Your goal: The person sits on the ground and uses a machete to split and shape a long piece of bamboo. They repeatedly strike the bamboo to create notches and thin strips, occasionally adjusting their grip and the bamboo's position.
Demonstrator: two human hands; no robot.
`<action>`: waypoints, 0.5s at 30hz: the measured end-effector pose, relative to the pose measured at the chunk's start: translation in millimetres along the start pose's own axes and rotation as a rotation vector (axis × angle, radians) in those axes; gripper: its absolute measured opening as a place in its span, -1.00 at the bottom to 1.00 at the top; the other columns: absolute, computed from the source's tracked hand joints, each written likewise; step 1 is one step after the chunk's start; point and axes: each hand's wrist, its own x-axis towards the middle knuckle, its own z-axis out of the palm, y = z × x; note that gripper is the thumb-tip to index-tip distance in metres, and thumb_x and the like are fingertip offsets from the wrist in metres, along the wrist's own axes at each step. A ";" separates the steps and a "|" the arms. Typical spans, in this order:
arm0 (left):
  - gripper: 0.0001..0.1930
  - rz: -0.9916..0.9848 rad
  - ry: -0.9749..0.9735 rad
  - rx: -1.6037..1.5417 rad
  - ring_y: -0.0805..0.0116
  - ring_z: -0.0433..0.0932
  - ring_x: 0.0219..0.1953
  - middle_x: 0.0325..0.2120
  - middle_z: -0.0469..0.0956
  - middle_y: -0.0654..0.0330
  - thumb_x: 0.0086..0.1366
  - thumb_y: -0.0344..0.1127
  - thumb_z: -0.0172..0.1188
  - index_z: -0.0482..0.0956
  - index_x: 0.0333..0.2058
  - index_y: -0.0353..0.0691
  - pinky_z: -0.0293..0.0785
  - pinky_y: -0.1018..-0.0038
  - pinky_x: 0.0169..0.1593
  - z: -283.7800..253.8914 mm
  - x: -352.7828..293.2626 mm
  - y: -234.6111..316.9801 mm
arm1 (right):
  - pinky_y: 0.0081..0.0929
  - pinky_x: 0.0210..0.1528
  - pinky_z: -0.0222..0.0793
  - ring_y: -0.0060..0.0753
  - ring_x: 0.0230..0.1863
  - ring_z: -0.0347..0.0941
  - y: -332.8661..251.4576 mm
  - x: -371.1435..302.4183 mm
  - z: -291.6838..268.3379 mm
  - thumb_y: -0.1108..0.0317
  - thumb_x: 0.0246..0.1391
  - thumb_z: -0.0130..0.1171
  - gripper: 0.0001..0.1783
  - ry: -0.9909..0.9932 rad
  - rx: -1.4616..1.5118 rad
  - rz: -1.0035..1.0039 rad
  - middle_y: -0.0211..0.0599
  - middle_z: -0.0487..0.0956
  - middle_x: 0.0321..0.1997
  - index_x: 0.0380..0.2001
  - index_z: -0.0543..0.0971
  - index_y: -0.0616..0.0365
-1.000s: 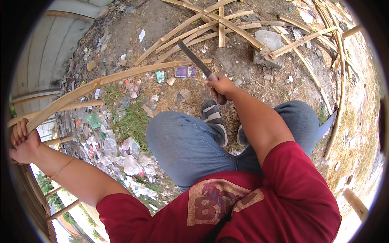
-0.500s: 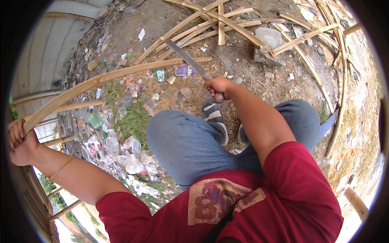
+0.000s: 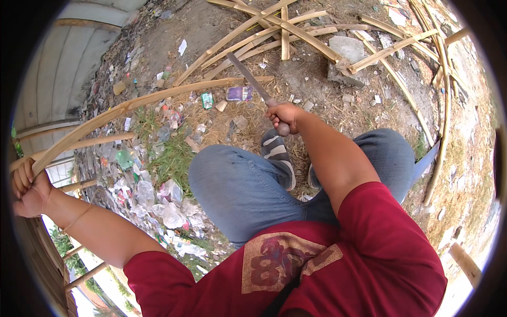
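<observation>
A long split bamboo strip [image 3: 124, 104] runs from the far left toward the middle of the ground. Its near end is wrapped by the fingers of my left hand [image 3: 30, 191], held out to the left side. In front of my knees, my right hand [image 3: 285, 116] is closed round the handle of a machete [image 3: 248, 78], whose dark blade points away and to the left. The blade crosses over the strip near its far end; whether the two touch, I cannot tell. The handle's rounded butt sticks out below my fist.
Several bamboo strips [image 3: 301, 33] lie crossed at the back, beside a concrete block [image 3: 348, 55]. More long strips [image 3: 448, 105] curve along the right. Plastic litter [image 3: 145, 193] and grass [image 3: 177, 158] cover the ground at left, near a grey sheet wall [image 3: 58, 68]. My jeans-clad knees [image 3: 237, 185] are bent below.
The machete's tip has swung a little to the right, so the blade stands steeper. My left hand keeps its hold on the bamboo strip, almost unmoved.
</observation>
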 end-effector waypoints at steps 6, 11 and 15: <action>-0.34 -0.063 -0.013 -0.085 0.46 0.07 -0.67 -0.80 0.04 0.38 0.03 0.46 0.04 0.15 -0.80 0.00 0.04 0.48 -0.46 -24.4 -3.2 -12.4 | -0.45 -0.64 0.30 -0.47 -0.67 0.34 31.4 32.5 -18.0 0.47 0.04 0.19 -0.87 0.171 -0.102 -0.039 -0.36 0.40 -0.67 -0.53 0.46 0.19; -0.29 -0.031 0.075 -0.056 0.45 0.06 -0.67 -0.80 0.03 0.38 0.00 0.53 0.04 0.15 -0.80 0.00 0.04 0.48 -0.46 -47.8 -13.9 -8.4 | -0.49 -0.61 0.33 -0.50 -0.66 0.33 7.1 -4.7 38.1 0.50 0.02 0.21 -0.88 -0.057 -0.291 -0.087 -0.38 0.41 -0.64 -0.48 0.45 0.19; -0.35 -0.009 0.083 -0.092 0.45 0.06 -0.68 -0.80 0.04 0.39 -0.11 0.44 0.20 0.16 -0.80 0.01 0.05 0.49 -0.46 -42.5 -13.8 -14.5 | -0.47 -0.61 0.32 -0.50 -0.66 0.34 9.7 14.9 25.7 0.51 0.00 0.21 -0.89 -0.012 -0.259 -0.154 -0.38 0.41 -0.63 -0.48 0.45 0.20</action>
